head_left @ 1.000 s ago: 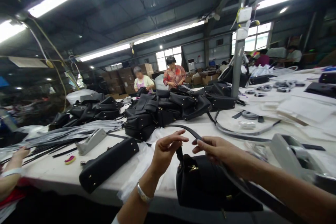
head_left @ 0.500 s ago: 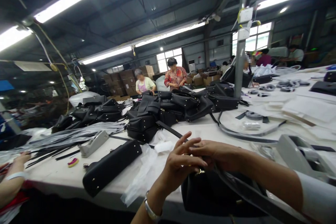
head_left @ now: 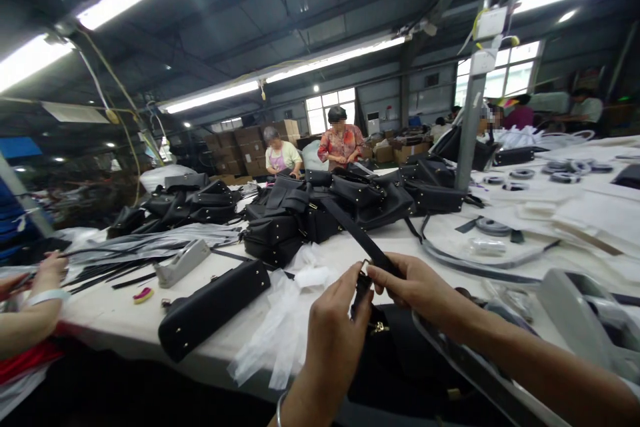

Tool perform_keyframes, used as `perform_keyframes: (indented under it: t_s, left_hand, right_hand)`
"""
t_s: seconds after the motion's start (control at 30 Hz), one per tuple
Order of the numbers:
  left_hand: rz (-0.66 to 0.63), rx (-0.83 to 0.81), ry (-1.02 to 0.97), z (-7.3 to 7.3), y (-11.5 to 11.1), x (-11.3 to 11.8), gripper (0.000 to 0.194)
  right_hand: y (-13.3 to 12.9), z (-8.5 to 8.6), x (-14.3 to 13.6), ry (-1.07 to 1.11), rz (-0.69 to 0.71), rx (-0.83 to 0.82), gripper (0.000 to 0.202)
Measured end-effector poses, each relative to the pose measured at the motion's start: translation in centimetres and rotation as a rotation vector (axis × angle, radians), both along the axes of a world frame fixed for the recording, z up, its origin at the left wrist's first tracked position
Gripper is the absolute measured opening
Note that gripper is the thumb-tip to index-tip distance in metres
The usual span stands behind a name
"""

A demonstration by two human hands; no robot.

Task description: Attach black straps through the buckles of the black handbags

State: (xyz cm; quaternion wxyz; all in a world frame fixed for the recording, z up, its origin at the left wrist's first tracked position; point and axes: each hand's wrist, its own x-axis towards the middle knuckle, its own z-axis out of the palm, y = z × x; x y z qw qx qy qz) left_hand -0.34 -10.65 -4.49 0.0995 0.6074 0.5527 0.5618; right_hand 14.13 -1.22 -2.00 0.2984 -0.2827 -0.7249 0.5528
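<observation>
At the left edge we find a co-worker's hand (head_left: pixel 53 270) beside dark strips; right of it, on the white table (head_left: pixel 113 323), we note a grey dispenser (head_left: pixel 184 263) and a lying black bag (head_left: pixel 215 310), its long axis running from near left to far right. Next comes crumpled white wrapping (head_left: pixel 280 320). Our left hand (head_left: pixel 335 330) is upright, thumb and fingers clamped on a short black tab (head_left: pixel 361 290), which stands steeply with a metal fitting (head_left: pixel 366 265) at its top. The black strap (head_left: pixel 356 232) lies above and against this zone: its long axis slopes diagonally, free end pointing far left toward the bag pile (head_left: pixel 280 220). Our right hand (head_left: pixel 425 290) pinches the strap between thumb and fingers near the fitting. Below both hands we see a black handbag (head_left: pixel 395 367), partly hidden; whether the strap joins the band (head_left: pixel 480 370) under our right forearm, we cannot tell.
</observation>
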Motion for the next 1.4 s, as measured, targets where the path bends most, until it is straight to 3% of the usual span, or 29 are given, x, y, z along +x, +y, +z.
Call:
perform_keyframes:
  t_s: [0.07, 0.13, 0.23, 0.37, 0.57, 0.77, 0.93, 1.03, 1.23, 1.4]
  left_hand:
    - [-0.004, -0.015, -0.066, -0.1, 0.2, 0.1, 0.044]
    - [-0.088, -0.060, -0.163, -0.2, 0.5, 0.0, 0.039]
    - [-0.239, -0.142, -0.415, -0.6, 1.3, -0.9, 0.036]
    - [-0.279, -0.078, -0.729, -1.9, 2.2, -2.5, 0.038]
    - [-0.347, -0.039, -1.040, -3.8, 2.9, -3.6, 0.046]
    - [-0.411, -0.051, -1.056, -3.8, 2.7, -3.5, 0.045]
    - [-0.520, -0.123, -0.904, -2.9, 2.4, -2.1, 0.042]
    - [-0.511, -0.101, -0.917, -2.7, 2.4, -1.8, 0.039]
    - [-0.395, -0.027, -1.138, -3.4, 2.6, -3.3, 0.044]
    - [-0.406, -0.044, -1.126, -3.5, 2.6, -3.6, 0.044]
  right_hand:
    - [-0.1, 0.2, 0.2, -0.014, 0.004, 0.101, 0.043]
    - [-0.1, 0.4, 0.6, 0.006, 0.015, 0.106, 0.047]
    - [0.1, -0.3, 1.9, 0.034, 0.018, -0.085, 0.054]
    - [0.4, -2.8, 3.7, -0.060, 0.067, -0.316, 0.057]
    - [0.3, -5.3, 4.8, -0.086, 0.053, -0.406, 0.062]
    - [0.4, -5.4, 5.0, -0.167, 0.084, -0.417, 0.065]
    - [0.3, -2.8, 3.6, -0.156, 0.063, -0.376, 0.056]
    - [0.5, -2.1, 2.9, -0.136, 0.116, -0.345, 0.053]
    - [1.3, -5.5, 4.6, -0.095, 0.083, -0.364, 0.054]
    - [1.8, -7.4, 6.5, -0.187, 0.073, -0.307, 0.054]
